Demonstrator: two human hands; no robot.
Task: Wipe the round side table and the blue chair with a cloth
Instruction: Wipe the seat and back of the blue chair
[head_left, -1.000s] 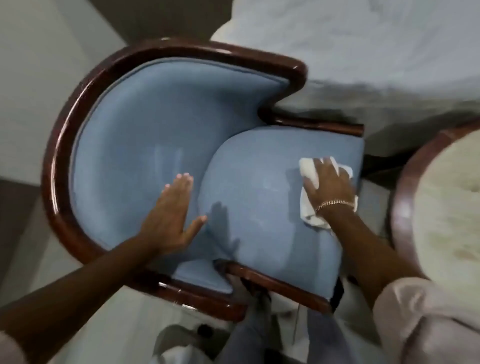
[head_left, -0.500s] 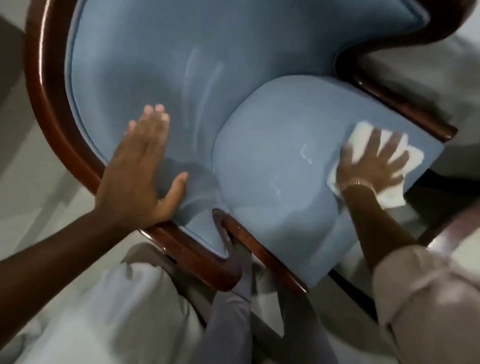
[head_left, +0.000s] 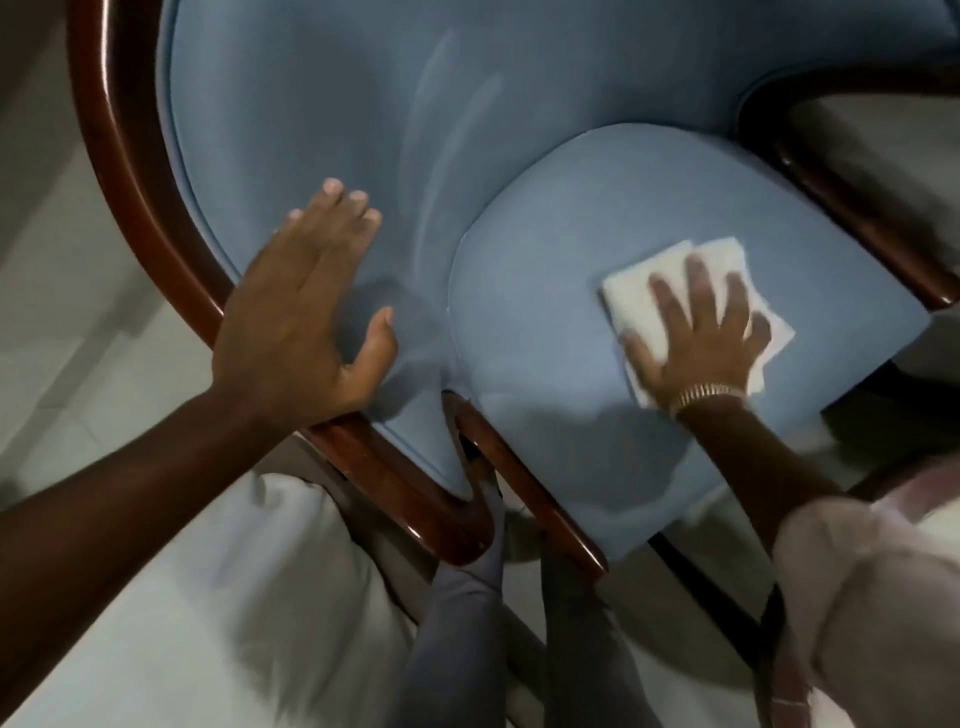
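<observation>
The blue chair (head_left: 363, 130) fills the view, with blue upholstery and a dark glossy wooden frame (head_left: 140, 197). My right hand (head_left: 696, 332) lies flat with spread fingers on a folded white cloth (head_left: 634, 291), pressing it onto the right part of the seat cushion (head_left: 545, 338). My left hand (head_left: 306, 306) rests flat and empty against the padded inner side of the chair, its heel on the wooden rim. The round side table is out of view.
Pale tiled floor (head_left: 62, 338) lies left of the chair. My legs in grey trousers (head_left: 462, 649) stand against the chair's front corner. Light fabric (head_left: 234, 597) hangs at the bottom left.
My right hand has slid the cloth leftward, from the seat's right edge toward its middle. My left hand has stayed on the chair's inner side. The camera has moved closer.
</observation>
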